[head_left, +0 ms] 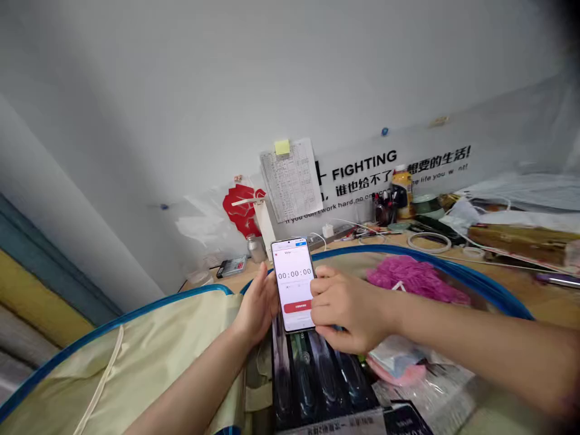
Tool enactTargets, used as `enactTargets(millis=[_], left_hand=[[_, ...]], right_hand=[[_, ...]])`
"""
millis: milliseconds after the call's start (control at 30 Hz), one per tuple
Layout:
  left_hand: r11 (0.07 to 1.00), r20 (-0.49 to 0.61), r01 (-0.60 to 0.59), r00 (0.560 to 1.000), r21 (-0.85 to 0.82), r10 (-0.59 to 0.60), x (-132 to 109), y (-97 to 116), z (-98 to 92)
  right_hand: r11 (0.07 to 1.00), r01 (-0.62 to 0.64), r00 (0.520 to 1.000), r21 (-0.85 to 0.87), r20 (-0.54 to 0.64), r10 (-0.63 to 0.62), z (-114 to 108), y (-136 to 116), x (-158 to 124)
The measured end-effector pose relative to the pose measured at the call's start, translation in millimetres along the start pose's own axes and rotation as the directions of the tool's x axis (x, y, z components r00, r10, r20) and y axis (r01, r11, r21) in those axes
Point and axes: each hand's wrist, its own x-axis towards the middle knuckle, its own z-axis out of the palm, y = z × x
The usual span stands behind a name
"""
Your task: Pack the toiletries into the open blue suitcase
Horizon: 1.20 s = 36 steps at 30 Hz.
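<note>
Right now both hands hold up a phone (293,284). The left hand (258,305) cups its side, and the right hand (347,314) pinches its other edge. Behind, a blue-rimmed basket (453,266) holds pink fluffy stuff (414,278). Below lies a dark packet (317,380).

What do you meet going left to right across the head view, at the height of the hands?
Cream fabric basket → left hand → phone → right hand → pink fluffy item.

Both forearms reach forward, the left hand (257,305) cupped upright and the right hand (348,311) curled, fingers (322,296) bent inward.
</note>
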Motion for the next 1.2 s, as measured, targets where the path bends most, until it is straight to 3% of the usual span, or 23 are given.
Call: enactTargets(millis=[200,333,400,467,533,600,700,767,933,1067,1200], left_hand=[[1.000,0.050,-0.005,0.999,-0.003,0.005,1,0,-2.8],[1.000,0.081,-0.004,0.997,-0.013,0.005,0,1,-2.1],[1.000,0.073,0.003,0.997,-0.013,-0.002,0,1,-1.9],[1.000,0.053,0.017,0.998,-0.015,-0.017,0,2,-2.1],[0.999,0.036,0.029,0.999,-0.028,-0.028,1,3,-2.9],[0.998,0.027,0.038,0.999,-0.045,-0.037,1,4,-3.9],[0.997,0.001,0.047,0.999,-0.063,-0.047,2,5,-4.3],[0.995,-0.017,0.045,0.999,-0.084,-0.046,3,6,-3.5],[0.990,0.026,-0.007,1.000,-0.140,0.011,5,4,-1.2],[0.988,0.106,-0.054,0.992,-0.146,0.070,6,1,0.3],[0.976,0.163,-0.118,0.975,-0.182,0.149,7,3,7.9]], right_hand=[[1.000,-0.013,0.999,-0.008,0.030,0.014,-3,-1,-3],[1.000,-0.015,1.000,0.026,-0.012,0.015,-3,-2,-3],[0.997,-0.059,0.996,0.040,-0.069,0.061,-5,-1,-2],[0.980,-0.183,0.973,0.072,-0.131,0.192,-8,2,-1],[0.914,-0.368,0.899,0.169,-0.187,0.396,-11,7,-1],[0.782,-0.531,0.769,0.327,-0.203,0.607,-14,13,-1],[0.530,-0.696,0.570,0.484,-0.077,0.818,-11,21,-2],[0.413,-0.763,0.498,0.497,0.045,0.866,-7,24,-2],[0.308,-0.841,0.445,0.444,0.245,0.861,3,17,6],[0.400,-0.845,0.503,0.355,0.273,0.820,0,4,22],[0.402,-0.900,0.435,0.171,0.282,0.855,-4,-2,34]])
